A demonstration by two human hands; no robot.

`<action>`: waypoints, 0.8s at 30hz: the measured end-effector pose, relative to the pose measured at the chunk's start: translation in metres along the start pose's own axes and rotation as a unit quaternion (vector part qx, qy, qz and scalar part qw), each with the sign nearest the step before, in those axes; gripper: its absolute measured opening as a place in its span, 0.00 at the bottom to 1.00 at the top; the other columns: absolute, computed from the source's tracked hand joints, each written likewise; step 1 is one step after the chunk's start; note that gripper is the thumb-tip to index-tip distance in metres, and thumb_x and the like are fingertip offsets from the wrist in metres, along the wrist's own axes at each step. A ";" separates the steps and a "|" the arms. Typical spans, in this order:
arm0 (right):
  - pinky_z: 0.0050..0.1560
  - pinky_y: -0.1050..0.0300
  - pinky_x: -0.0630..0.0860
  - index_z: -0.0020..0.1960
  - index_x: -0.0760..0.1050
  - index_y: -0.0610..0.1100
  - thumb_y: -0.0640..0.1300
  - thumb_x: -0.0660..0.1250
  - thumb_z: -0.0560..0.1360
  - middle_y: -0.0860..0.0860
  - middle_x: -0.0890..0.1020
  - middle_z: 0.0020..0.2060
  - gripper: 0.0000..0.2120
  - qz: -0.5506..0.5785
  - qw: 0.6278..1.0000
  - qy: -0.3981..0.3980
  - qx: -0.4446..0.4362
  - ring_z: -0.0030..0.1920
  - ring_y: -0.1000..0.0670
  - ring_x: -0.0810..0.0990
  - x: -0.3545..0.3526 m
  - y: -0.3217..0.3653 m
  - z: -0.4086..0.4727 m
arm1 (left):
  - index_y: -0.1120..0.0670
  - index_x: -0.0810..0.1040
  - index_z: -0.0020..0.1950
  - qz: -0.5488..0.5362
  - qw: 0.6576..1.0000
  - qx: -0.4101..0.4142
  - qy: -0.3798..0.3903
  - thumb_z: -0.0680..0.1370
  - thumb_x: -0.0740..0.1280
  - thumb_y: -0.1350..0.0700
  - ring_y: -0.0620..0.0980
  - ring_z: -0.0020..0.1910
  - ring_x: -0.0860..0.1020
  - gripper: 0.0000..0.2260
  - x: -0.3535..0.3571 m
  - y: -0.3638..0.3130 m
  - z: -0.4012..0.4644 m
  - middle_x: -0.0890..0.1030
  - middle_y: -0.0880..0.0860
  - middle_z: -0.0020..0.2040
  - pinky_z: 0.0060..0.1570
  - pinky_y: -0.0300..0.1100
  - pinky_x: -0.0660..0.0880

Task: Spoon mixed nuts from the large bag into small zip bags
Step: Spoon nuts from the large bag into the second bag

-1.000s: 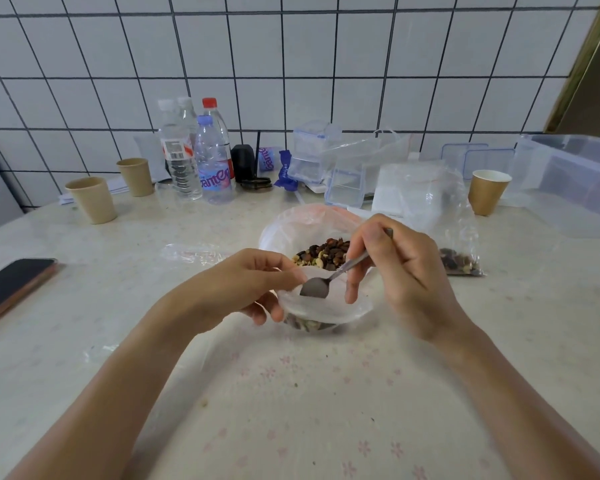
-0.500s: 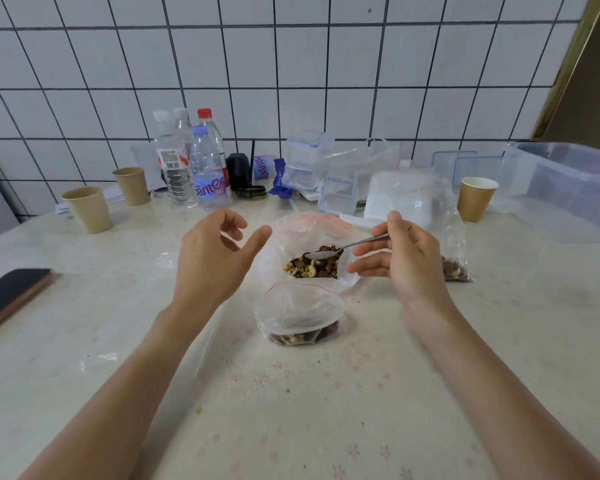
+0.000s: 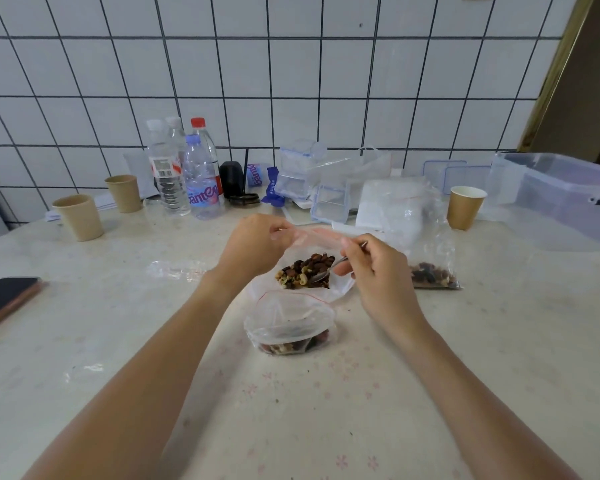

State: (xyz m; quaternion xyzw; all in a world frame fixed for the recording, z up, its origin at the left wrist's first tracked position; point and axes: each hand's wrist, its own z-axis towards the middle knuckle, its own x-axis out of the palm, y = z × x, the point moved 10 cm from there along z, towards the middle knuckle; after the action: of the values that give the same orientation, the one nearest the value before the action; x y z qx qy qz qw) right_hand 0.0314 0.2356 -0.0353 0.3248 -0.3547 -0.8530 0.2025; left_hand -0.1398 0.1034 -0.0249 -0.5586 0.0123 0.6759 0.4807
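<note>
- Head view shows the pale speckled bench (image 3: 430,393) carrying everything.
- Just beyond the hands sits the large clear plastic bag of mixed nuts (image 3: 305,271), its rim held up.
- Nearer, touching it, stands the small red-striped clear zip bag (image 3: 290,323), open, with few nuts inside.
- Left hand (image 3: 257,244) pinches the large bag's rim; keeping the mouth wide would help.
- Right hand (image 3: 374,268) grips the metal spoon (image 3: 321,274), bowl in the nuts, fingertips also on the rim; I'd scoop shallow and lift level.
</note>
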 end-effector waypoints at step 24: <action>0.28 0.59 0.72 0.51 0.80 0.41 0.43 0.59 0.86 0.48 0.88 0.38 0.13 0.196 0.947 -0.011 0.254 0.32 0.53 0.83 0.008 -0.054 -0.008 | 0.53 0.85 0.59 -0.106 0.971 0.140 -0.162 0.83 0.68 0.54 0.45 0.48 0.80 0.09 -0.031 -0.025 -0.028 0.84 0.49 0.50 0.49 0.32 0.74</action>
State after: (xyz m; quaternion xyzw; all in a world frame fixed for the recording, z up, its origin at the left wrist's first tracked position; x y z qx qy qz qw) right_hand 0.0245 0.2631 -0.0826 0.2799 -0.6182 -0.6821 0.2725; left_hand -0.1049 0.0819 0.0017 -0.3675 -0.0307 0.6939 0.6184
